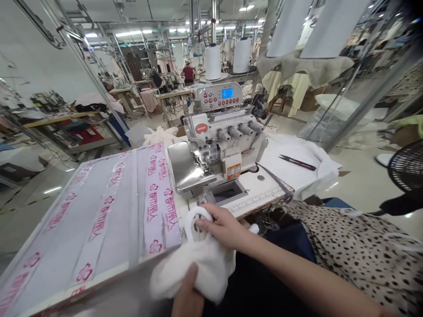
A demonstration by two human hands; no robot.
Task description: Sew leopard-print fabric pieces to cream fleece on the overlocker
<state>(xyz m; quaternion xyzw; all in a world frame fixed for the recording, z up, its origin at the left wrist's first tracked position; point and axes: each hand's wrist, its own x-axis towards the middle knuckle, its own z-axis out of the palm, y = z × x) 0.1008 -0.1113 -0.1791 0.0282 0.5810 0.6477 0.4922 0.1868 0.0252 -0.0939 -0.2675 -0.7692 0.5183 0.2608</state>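
A soft white fluffy fabric piece (172, 270) hangs in front of the machine table's edge, with a thick rounded white loop at its top. My right hand (223, 226) pinches this loop between thumb and fingers, just below the machine's sewing area. Lower down, my left hand (188, 290) is closed on the near side of the fabric, thumb on top, its fingers hidden beneath. Dark spots show through the loop's opening. Directly ahead stands a white overlock sewing machine (214, 149) with a shiny metal cover and a lit blue display.
To the left, a table extension (125, 211) is covered with plastic and red-printed tape. Thread snips (297, 162) lie on white cloth at right. Spotted fabric (350, 246) drapes beside my right arm. A black fan (406, 169) stands far right; large thread cones (213, 62) rise behind the machine.
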